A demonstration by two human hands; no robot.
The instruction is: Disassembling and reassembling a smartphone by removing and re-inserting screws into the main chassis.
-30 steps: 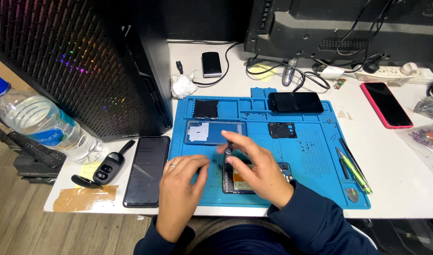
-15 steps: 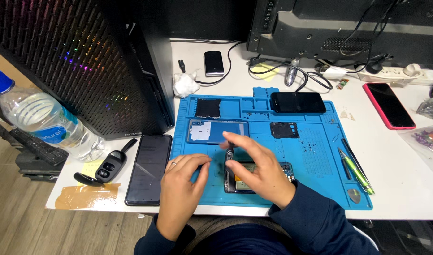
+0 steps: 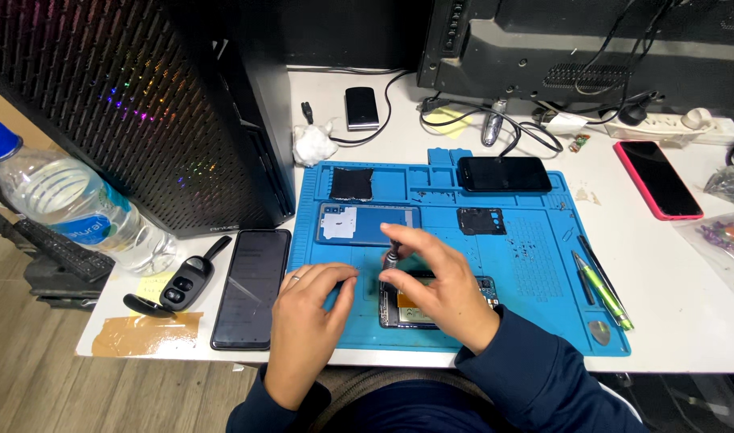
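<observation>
A white counter (image 3: 671,265) carries one black computer tower (image 3: 127,104) at the left and one dark monitor back (image 3: 591,48) at the rear. One blue work mat (image 3: 527,265) covers the middle of it. Beside the tower lies one clear water bottle (image 3: 70,208) with a blue cap. Three whole phones are in view: a black one (image 3: 251,287) left of the mat, a black one (image 3: 503,173) at the mat's far edge, and a red-edged one (image 3: 658,178) to the right. One blue back cover (image 3: 367,223) lies on the mat.

The opened phone (image 3: 419,309) lies flat at the mat's near edge, long axis left to right. The right hand (image 3: 443,293) rests over it, fingers pinched around one small screwdriver (image 3: 393,255), which stands nearly upright, tip down on the phone's left end. The left hand (image 3: 307,313) lies just beside the phone, fingers loosely curled and holding nothing, fingertips at its left edge.
</observation>
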